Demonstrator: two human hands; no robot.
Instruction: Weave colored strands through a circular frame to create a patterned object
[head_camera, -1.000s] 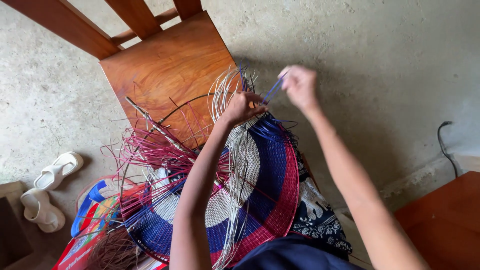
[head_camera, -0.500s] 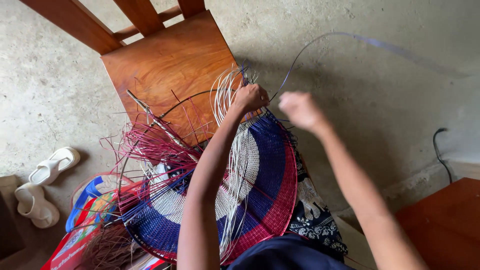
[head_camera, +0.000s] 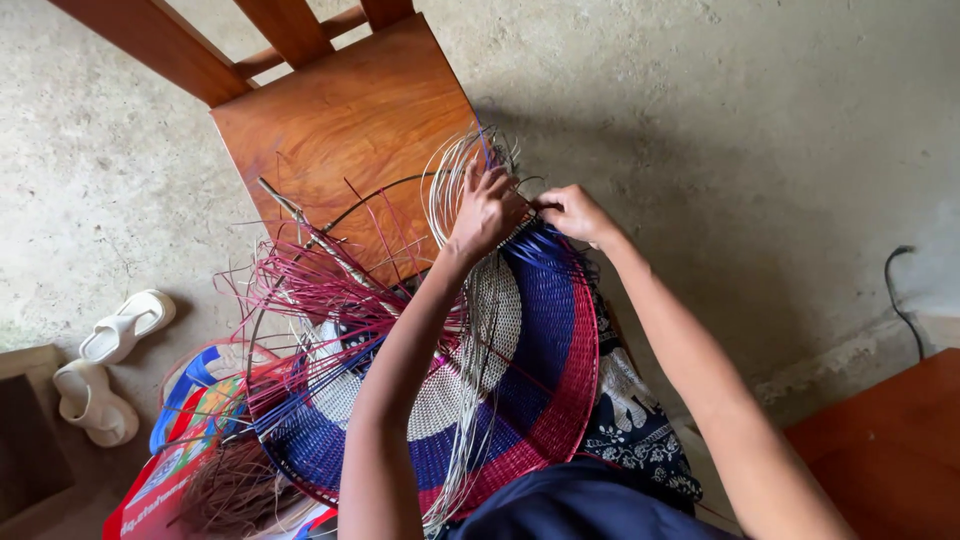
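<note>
Bare concrete floor (head_camera: 760, 130), rough and grey. On it: wooden chair (head_camera: 340, 120), pair of white sandals (head_camera: 105, 365) at left, black cable (head_camera: 900, 290) at right. Round woven piece (head_camera: 530, 380) leans against the chair seat.

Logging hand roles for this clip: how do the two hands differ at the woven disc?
The left hand lies spread with its fingers over the pale loose strands at the disc's top edge; the right hand is closed in a pinch at the blue band. The left arm crosses over the disc's face; the right arm runs alongside its rim. Both work at the top edge.
</note>
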